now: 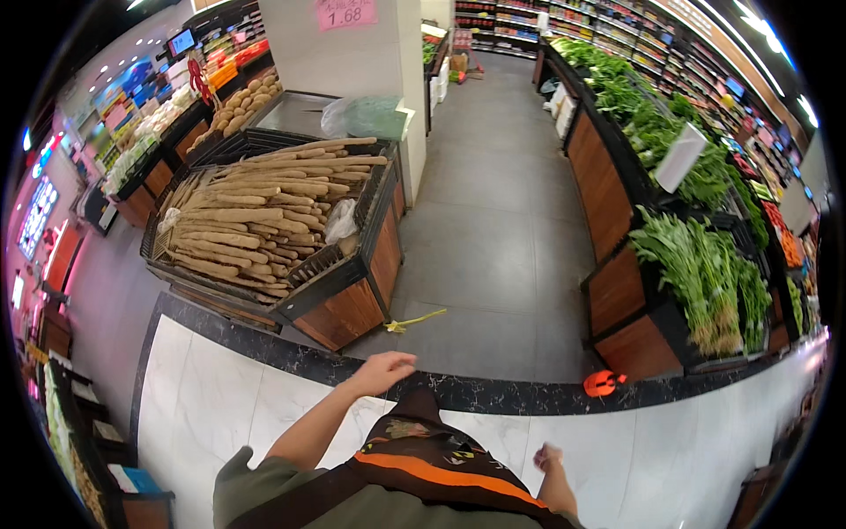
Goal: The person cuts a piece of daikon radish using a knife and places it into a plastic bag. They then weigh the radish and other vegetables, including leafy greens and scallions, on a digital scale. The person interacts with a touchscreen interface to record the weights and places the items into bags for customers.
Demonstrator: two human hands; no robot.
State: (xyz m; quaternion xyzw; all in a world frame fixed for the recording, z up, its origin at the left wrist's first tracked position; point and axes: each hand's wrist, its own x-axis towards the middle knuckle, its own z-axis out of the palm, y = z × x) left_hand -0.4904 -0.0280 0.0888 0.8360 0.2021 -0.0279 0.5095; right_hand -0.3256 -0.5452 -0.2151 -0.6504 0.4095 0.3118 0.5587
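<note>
My left hand (pixel 385 371) is held out in front of the dark apron (pixel 423 443) with its orange band, over the black border strip of the floor. Nothing shows in it, and its fingers are held close together and slightly bent. Low at the right of my body hangs my right hand (pixel 548 457), blurred and small, with its fingers curled; whether it holds anything cannot be made out. Ahead to the left, long brown yam-like roots (pixel 231 218) lie in black crates on a wood-panelled stand. A yellow strip (pixel 416 320) lies on the grey floor beside that stand.
A grey-tiled aisle (pixel 476 231) runs ahead between the root stand and a long display of leafy greens (pixel 700 278). An orange object (pixel 600 383) lies on the floor by the right display's corner. A pillar (pixel 357 59) rises behind the roots, near a green plastic bag (pixel 373 118).
</note>
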